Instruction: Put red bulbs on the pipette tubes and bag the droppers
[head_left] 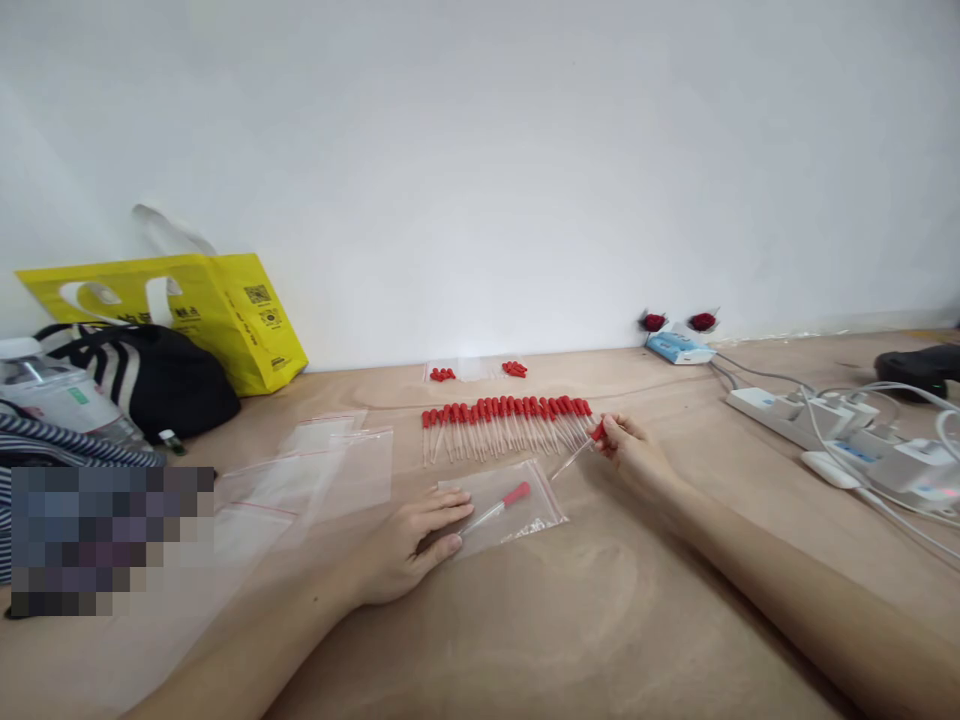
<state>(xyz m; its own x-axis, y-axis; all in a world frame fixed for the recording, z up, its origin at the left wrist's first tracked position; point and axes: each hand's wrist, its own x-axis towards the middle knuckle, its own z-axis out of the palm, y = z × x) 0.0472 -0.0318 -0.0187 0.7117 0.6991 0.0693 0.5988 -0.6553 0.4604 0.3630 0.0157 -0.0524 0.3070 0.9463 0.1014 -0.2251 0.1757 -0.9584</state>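
Note:
My left hand (429, 542) lies on the left end of a clear zip bag (491, 530), its fingers and thumb stretched out and apart. Inside that bag is one dropper (516, 494) with a red rubber bulb and a clear tube. My right hand (619, 447) pinches another dropper (598, 432) by its red bulb, the glass-like tube pointing down and left towards the bag's far corner. Just beyond both hands, a row of several red-bulbed droppers (495, 408) lies side by side, tubes towards me, the right end close to my right fingers.
More clear zip bags (352, 470) overlap at left. Small piles of red bulbs (514, 369) lie on bags by the wall. A yellow bag (259, 320), black pouch (172, 375) and plastic bottle (56, 395) stand left. A cabled power strip (780, 415) and blue packet (679, 348) are right.

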